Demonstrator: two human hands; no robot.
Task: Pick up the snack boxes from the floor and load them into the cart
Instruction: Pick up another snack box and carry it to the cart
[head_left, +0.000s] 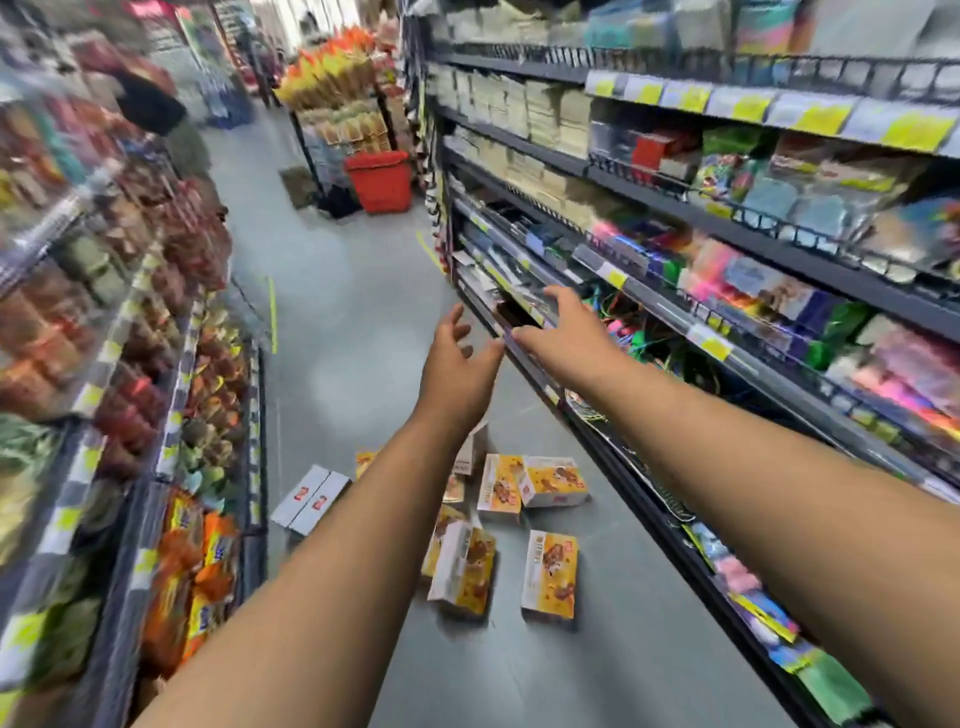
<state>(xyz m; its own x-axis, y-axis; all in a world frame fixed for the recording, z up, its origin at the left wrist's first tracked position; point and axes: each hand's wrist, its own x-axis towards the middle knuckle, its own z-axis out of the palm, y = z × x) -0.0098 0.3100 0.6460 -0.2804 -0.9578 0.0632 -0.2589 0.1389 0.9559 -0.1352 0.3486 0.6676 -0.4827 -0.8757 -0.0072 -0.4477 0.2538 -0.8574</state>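
Note:
Several yellow-and-white snack boxes (549, 574) lie scattered on the grey aisle floor below my arms; one (555, 481) lies on its side, another (309, 499) shows its white underside. My left hand (457, 358) and my right hand (558, 332) are both stretched forward above the boxes, fingers apart, holding nothing. My left forearm hides part of the pile. No cart is in view.
Snack shelves (156, 395) line the left of the aisle, stationery shelves (727, 291) the right. A red basket (380, 181) stands on the floor far ahead beside a stacked display (337, 88). A person in dark clothing (150, 106) is at the upper left.

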